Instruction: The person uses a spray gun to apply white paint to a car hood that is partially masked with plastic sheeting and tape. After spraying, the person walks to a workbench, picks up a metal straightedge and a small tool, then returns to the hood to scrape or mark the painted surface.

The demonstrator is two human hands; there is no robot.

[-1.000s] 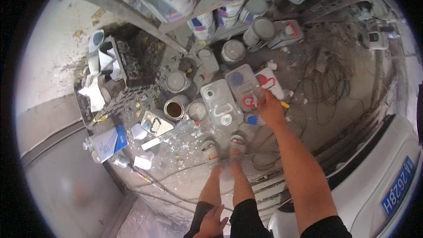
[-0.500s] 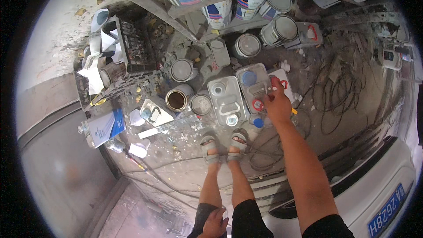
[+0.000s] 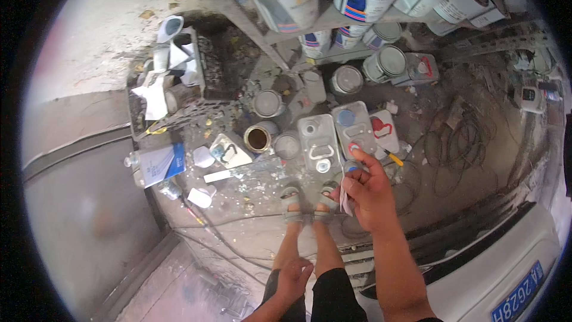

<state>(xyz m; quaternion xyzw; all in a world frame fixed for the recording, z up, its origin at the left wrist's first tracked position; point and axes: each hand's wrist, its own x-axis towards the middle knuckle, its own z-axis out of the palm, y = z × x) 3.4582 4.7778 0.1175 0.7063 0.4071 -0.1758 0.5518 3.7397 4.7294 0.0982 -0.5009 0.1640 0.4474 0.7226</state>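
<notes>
My right hand (image 3: pixel 370 194) pinches a thin pale piece (image 3: pixel 346 199) that looks like folded paper, held upright over the floor near my feet. Just beyond the fingers stands a grey metal can (image 3: pixel 360 120) with a blue cap and a red cap. To its left is another grey can (image 3: pixel 309 136) with a white handle; to its right lies a pale container (image 3: pixel 387 134) with a red handle. A yellow-handled tool (image 3: pixel 393 158) rests beside them. My left hand (image 3: pixel 296 279) hangs curled above my knee; whatever it holds, if anything, is hidden.
Paint cans fill a shelf (image 3: pixel 333 19) at the back. An open can (image 3: pixel 258 138) of dark liquid stands left of centre. A crate (image 3: pixel 205 68) of scraps is at far left. Coiled cables (image 3: pixel 459 137) lie at right, near a white car (image 3: pixel 512 262).
My right hand has drawn back from the cans toward me, and the pale piece now shows in its fingers. My left hand has risen slightly. The view has shifted.
</notes>
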